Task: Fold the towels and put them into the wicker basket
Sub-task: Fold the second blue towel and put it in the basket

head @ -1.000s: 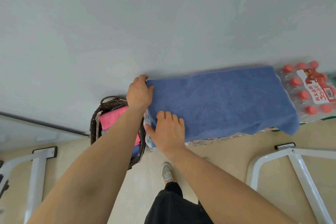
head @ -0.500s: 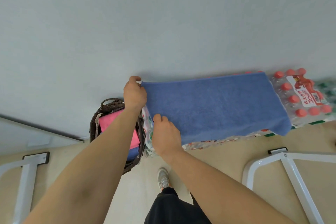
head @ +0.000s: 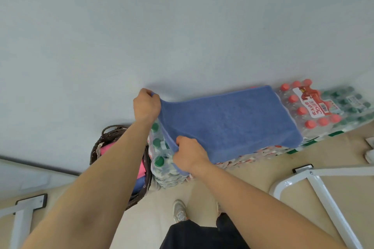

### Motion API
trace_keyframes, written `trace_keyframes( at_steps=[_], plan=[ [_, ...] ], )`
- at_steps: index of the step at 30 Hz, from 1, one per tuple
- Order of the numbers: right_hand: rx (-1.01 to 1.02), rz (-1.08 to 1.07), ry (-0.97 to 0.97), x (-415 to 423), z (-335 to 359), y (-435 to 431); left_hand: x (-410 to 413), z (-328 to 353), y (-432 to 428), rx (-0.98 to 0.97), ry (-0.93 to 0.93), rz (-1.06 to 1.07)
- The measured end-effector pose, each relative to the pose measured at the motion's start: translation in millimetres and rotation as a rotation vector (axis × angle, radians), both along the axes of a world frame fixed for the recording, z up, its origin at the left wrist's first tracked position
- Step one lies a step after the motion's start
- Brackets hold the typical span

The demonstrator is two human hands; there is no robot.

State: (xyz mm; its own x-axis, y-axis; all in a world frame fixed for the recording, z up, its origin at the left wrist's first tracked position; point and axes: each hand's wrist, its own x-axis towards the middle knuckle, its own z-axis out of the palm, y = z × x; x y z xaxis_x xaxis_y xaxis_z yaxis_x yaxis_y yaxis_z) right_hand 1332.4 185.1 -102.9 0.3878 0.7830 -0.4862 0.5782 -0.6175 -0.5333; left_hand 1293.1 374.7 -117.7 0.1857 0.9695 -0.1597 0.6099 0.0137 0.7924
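Note:
A blue towel (head: 228, 121) lies spread over shrink-wrapped packs of bottles against the wall. My left hand (head: 146, 105) grips its far left corner and lifts it off the packs. My right hand (head: 189, 154) grips the near left corner, fingers curled round the edge. The dark wicker basket (head: 109, 133) stands on the floor left of the packs, partly hidden by my left forearm. Inside it lie a folded pink towel (head: 106, 149) and something blue (head: 138, 185) underneath.
Bottle packs with green caps (head: 158, 147) and red caps (head: 303, 111) sit along the grey wall. White metal table legs stand at the right (head: 323, 204) and left (head: 22, 214). My shoes (head: 179, 210) are on the beige floor below.
Both hands went from lying on the towel's left edge to gripping its two left corners. The left edge is now raised off the bottle packs, baring the green caps beneath.

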Motion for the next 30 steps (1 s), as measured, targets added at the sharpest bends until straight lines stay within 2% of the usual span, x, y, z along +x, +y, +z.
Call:
trace_keyframes(
  at_steps=[4, 7, 11, 16, 22, 27, 30],
  plan=[
    [0.052, -0.135, 0.075, 53.6, 10.1, -23.8, 48.3, 23.4, -19.4, 0.041, -0.065, -0.041],
    [0.090, -0.250, 0.078, 94.0, 11.3, -49.0, 84.0, 34.2, -38.4, 0.098, -0.085, -0.164],
    [0.148, -0.420, 0.063, 140.7, 12.5, -87.4, 134.5, 39.6, -68.4, 0.142, -0.060, -0.304],
    [0.271, -0.610, 0.085, 190.5, 7.5, -135.6, 201.5, 41.9, -103.1, 0.125, 0.004, -0.380],
    [0.259, -0.587, 0.194, 241.3, -5.4, -181.7, 262.1, 31.7, -130.3, 0.180, 0.025, -0.499],
    [0.199, -0.524, 0.163, 272.7, -20.1, -209.4, 301.9, 25.4, -140.8, 0.218, 0.070, -0.477],
    [0.189, -0.583, 0.136, 290.3, -25.9, -221.3, 321.9, 25.6, -148.2, 0.236, 0.090, -0.492]
  ],
)
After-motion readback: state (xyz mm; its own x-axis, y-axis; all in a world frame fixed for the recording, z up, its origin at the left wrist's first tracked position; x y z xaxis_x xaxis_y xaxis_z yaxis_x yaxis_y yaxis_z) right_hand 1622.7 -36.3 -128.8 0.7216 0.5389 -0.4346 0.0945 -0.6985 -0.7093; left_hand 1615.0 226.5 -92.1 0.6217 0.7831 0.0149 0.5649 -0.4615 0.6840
